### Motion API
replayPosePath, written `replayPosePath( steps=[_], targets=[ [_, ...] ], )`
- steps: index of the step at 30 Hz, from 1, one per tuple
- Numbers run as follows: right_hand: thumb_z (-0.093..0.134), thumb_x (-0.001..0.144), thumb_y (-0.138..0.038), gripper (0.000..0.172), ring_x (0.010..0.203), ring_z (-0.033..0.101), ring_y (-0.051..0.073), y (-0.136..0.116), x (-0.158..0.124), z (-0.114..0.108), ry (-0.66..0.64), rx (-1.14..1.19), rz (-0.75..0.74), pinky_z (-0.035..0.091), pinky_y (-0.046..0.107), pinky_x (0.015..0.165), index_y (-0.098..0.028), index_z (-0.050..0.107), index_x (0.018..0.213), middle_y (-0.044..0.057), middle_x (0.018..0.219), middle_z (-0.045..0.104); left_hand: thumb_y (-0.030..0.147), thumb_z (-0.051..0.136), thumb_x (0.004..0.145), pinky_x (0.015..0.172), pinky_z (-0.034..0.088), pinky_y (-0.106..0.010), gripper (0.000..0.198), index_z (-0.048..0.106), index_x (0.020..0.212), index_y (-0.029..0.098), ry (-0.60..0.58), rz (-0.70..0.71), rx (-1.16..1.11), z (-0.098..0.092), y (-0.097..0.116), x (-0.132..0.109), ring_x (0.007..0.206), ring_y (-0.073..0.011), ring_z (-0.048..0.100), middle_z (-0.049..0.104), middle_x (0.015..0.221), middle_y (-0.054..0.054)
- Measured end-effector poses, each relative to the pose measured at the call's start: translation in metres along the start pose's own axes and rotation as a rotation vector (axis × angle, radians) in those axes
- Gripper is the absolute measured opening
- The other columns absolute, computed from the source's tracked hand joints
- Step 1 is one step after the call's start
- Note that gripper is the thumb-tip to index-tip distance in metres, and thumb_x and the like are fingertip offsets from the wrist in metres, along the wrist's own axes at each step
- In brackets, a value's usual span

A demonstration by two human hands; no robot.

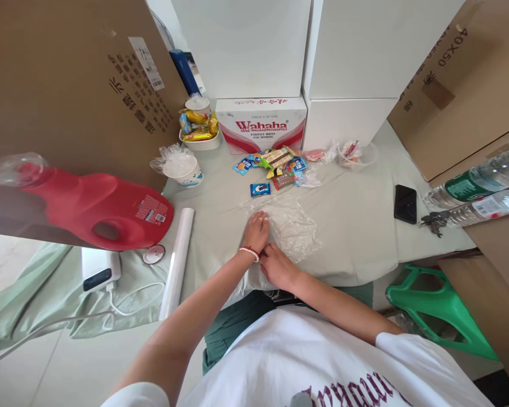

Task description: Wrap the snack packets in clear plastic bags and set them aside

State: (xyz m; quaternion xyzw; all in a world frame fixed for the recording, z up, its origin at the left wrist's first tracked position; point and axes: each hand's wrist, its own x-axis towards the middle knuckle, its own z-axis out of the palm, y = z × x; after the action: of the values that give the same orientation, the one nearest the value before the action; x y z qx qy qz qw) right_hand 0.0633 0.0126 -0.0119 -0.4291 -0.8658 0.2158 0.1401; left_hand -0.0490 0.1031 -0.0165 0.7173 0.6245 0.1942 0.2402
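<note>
A crumpled clear plastic bag (299, 229) lies spread on the cloth-covered table in front of me. My left hand (257, 230) rests flat on its left part, fingers stretched out and pointing away from me. Just below and to the right, my right hand (277, 265) has its fingers curled together on the near edge of the bag, close to my left wrist; the fingertips are partly hidden. Beyond the bag lies a small blue snack packet (260, 189). Behind it is a pile of wrapped snacks (277, 161).
A Wahaha carton (263, 125) stands at the back. On the left are a paper cup (184, 171), a tub of gold-wrapped snacks (200, 144), a red jug (110, 209) and a white roll (177, 263). A phone (405, 204) and water bottles (475, 186) lie right.
</note>
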Motion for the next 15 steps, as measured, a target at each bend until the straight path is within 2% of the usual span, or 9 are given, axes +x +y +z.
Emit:
replayPosePath(
  steps=[2, 4, 7, 9, 11, 15],
  targets=[
    [0.062, 0.098, -0.020, 0.016, 0.105, 0.061, 0.024, -0.004, -0.007, -0.011, -0.031, 0.031, -0.027, 0.051, 0.036, 0.095, -0.018, 0.076, 0.105, 0.011, 0.111, 0.071, 0.035, 0.024, 0.104, 0.131, 0.028, -0.047, 0.058, 0.059, 0.145, 0.015, -0.014, 0.014, 0.059, 0.004, -0.010, -0.002, 0.154, -0.0244, 0.041, 0.055, 0.158, -0.011],
    [0.056, 0.102, -0.023, 0.019, 0.098, 0.062, 0.022, 0.003, -0.011, -0.027, 0.032, 0.043, 0.051, 0.050, 0.034, 0.089, -0.022, 0.075, 0.103, 0.007, 0.102, 0.072, 0.039, 0.023, 0.105, 0.132, 0.023, -0.050, 0.061, 0.053, 0.151, 0.015, -0.040, 0.044, 0.144, 0.008, -0.013, -0.008, 0.158, -0.0256, 0.034, 0.045, 0.165, -0.012],
    [0.045, 0.107, -0.032, 0.031, 0.108, 0.058, 0.027, 0.038, -0.008, -0.051, 0.354, -0.044, 0.342, 0.049, 0.038, 0.090, -0.021, 0.069, 0.122, 0.013, 0.112, 0.071, 0.043, 0.023, 0.105, 0.133, 0.014, -0.055, 0.062, 0.045, 0.158, 0.018, -0.052, 0.082, 0.238, 0.013, -0.008, -0.016, 0.161, -0.0280, 0.026, 0.034, 0.171, -0.012],
    [0.050, 0.104, -0.041, 0.042, 0.114, 0.055, 0.033, 0.071, 0.001, -0.061, 0.508, -0.104, 0.528, 0.048, 0.043, 0.092, -0.014, 0.063, 0.134, 0.020, 0.120, 0.068, 0.045, 0.025, 0.105, 0.133, 0.009, -0.054, 0.064, 0.040, 0.161, 0.018, -0.037, 0.090, 0.259, 0.017, -0.004, -0.019, 0.163, -0.0283, 0.019, 0.031, 0.172, -0.011],
    [0.061, 0.097, -0.045, 0.047, 0.111, 0.055, 0.034, 0.103, 0.013, -0.065, 0.487, -0.094, 0.669, 0.047, 0.043, 0.090, -0.012, 0.063, 0.131, 0.021, 0.115, 0.068, 0.046, 0.026, 0.104, 0.134, 0.006, -0.052, 0.065, 0.037, 0.163, 0.019, -0.024, 0.088, 0.264, 0.019, -0.001, -0.020, 0.164, -0.0275, 0.013, 0.029, 0.173, -0.009],
    [0.063, 0.090, -0.038, 0.021, 0.087, 0.060, 0.024, 0.145, 0.030, -0.070, 0.312, 0.146, 0.806, 0.045, 0.031, 0.076, -0.021, 0.071, 0.100, 0.008, 0.088, 0.070, 0.046, 0.030, 0.104, 0.133, -0.005, -0.057, 0.065, 0.035, 0.164, 0.023, -0.013, 0.080, 0.261, 0.017, -0.002, -0.022, 0.165, -0.0289, 0.008, 0.028, 0.174, -0.008]
  ],
)
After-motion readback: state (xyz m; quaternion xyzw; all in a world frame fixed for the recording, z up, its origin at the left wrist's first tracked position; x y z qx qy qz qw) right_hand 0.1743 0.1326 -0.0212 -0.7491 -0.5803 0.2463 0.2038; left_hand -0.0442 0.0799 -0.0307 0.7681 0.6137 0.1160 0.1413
